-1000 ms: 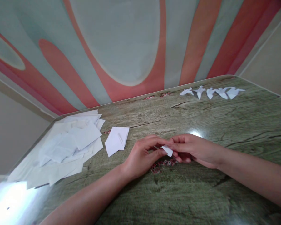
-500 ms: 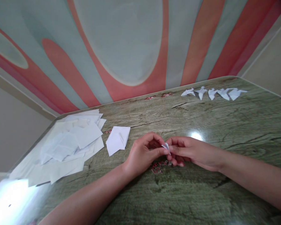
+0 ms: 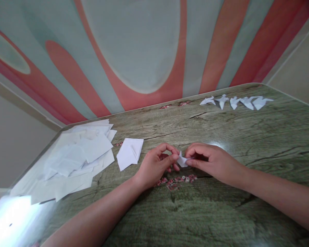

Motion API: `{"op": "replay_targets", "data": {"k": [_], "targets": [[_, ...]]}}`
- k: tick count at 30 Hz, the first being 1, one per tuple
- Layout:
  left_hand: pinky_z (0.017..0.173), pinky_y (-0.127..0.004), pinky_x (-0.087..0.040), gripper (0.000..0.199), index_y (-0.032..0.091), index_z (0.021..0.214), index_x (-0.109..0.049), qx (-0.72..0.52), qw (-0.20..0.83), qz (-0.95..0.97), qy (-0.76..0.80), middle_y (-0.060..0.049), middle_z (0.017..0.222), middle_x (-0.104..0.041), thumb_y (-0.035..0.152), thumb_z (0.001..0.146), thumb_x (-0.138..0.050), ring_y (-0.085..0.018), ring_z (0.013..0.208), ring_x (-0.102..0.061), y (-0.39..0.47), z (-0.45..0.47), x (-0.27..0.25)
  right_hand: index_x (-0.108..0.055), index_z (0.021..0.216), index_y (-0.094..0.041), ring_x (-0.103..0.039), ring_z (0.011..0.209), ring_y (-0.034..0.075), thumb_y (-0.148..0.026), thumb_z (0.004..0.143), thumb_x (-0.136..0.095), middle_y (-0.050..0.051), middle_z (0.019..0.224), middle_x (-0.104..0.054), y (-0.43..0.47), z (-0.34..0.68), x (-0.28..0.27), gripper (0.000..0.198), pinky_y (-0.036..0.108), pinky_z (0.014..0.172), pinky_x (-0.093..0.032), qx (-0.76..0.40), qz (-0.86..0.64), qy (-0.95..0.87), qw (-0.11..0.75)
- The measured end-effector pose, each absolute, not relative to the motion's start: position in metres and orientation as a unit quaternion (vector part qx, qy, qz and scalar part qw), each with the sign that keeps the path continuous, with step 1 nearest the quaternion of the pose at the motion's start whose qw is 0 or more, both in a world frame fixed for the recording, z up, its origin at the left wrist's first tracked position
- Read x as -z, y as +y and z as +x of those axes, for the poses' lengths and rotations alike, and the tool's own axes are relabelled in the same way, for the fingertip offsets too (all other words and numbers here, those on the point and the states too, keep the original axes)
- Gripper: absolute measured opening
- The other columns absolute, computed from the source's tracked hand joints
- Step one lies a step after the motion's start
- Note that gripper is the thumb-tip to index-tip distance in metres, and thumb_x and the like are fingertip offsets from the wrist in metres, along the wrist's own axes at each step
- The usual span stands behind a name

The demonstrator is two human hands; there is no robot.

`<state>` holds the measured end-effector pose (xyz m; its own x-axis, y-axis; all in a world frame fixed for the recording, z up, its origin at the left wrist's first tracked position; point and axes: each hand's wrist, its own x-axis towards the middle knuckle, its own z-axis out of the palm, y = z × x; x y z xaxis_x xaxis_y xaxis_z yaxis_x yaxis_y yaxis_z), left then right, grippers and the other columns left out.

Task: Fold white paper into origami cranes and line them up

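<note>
Left hand pinching near end of small folded paper, right hand gripping other end between thumb and fingers; paper held between both hands, above wood-grain table; flat white sheets to left, folded paper figures in row at far right

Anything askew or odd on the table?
The paper pile at left looks untidy: sheets lie at mixed angles, edges sticking out, unlike the row of folded figures at back right. Nothing looks spilled; the small folded piece at centre shows no evident tear.
</note>
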<state>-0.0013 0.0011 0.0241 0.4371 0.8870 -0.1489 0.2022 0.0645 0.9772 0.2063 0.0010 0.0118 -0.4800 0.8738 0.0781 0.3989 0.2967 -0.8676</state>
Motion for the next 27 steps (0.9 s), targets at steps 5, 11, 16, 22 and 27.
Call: {"op": "replay_targets", "data": {"k": [5, 11, 16, 22, 27], "targets": [[0.058, -0.021, -0.044, 0.016, 0.015, 0.088, -0.059, -0.290, 0.520, 0.658, 0.460, -0.004, 0.091, -0.061, 0.030, 0.084, -0.061, -0.010, 0.068, -0.058, 0.0025, -0.0028, -0.0233, -0.059, 0.087, -0.021, -0.056, 0.064, 0.013, -0.031, 0.087, -0.056, -0.003, 0.068, -0.059, 0.0009, 0.2068, -0.0074, 0.011, 0.026, 0.060, -0.040, -0.522, -0.455, -0.674, 0.258], [0.055, -0.020, -0.040, 0.017, 0.015, 0.084, -0.061, -0.291, 0.498, 0.645, 0.501, 0.000, 0.071, -0.058, 0.031, 0.082, -0.063, -0.008, 0.058, -0.052, 0.0003, -0.0007, -0.0204, -0.057, 0.098, -0.022, -0.052, 0.049, 0.009, -0.033, 0.086, -0.057, -0.007, 0.054, -0.055, -0.0019, 0.2044, -0.0102, 0.016, 0.022, 0.050, -0.034, -0.565, -0.455, -0.639, 0.253], [0.051, -0.019, -0.038, 0.023, 0.015, 0.087, -0.058, -0.280, 0.598, 0.567, 0.493, 0.002, 0.061, -0.058, 0.036, 0.082, -0.063, -0.007, 0.052, -0.050, 0.0019, -0.0012, -0.0230, -0.057, 0.095, -0.022, -0.052, 0.051, 0.008, -0.028, 0.086, -0.056, -0.006, 0.059, -0.057, -0.0015, 0.2042, -0.0141, 0.011, 0.021, 0.049, -0.034, -0.538, -0.472, -0.636, 0.289], [0.054, -0.019, -0.039, 0.025, 0.016, 0.093, -0.058, -0.284, 0.632, 0.539, 0.478, 0.002, 0.072, -0.061, 0.029, 0.075, -0.071, -0.007, 0.058, -0.055, 0.0030, -0.0011, -0.0213, -0.060, 0.091, -0.022, -0.052, 0.053, 0.009, -0.025, 0.086, -0.055, -0.006, 0.058, -0.054, -0.0017, 0.2031, -0.0147, 0.008, 0.022, 0.052, -0.035, -0.503, -0.472, -0.663, 0.291], [0.056, -0.019, -0.041, 0.020, 0.014, 0.089, -0.063, -0.274, 0.616, 0.551, 0.492, 0.002, 0.069, -0.061, 0.026, 0.075, -0.070, -0.007, 0.058, -0.054, 0.0027, 0.0003, -0.0224, -0.062, 0.088, -0.022, -0.053, 0.056, 0.009, -0.024, 0.086, -0.055, -0.006, 0.061, -0.055, -0.0017, 0.2039, -0.0127, 0.008, 0.022, 0.054, -0.036, -0.495, -0.472, -0.668, 0.294]]}}
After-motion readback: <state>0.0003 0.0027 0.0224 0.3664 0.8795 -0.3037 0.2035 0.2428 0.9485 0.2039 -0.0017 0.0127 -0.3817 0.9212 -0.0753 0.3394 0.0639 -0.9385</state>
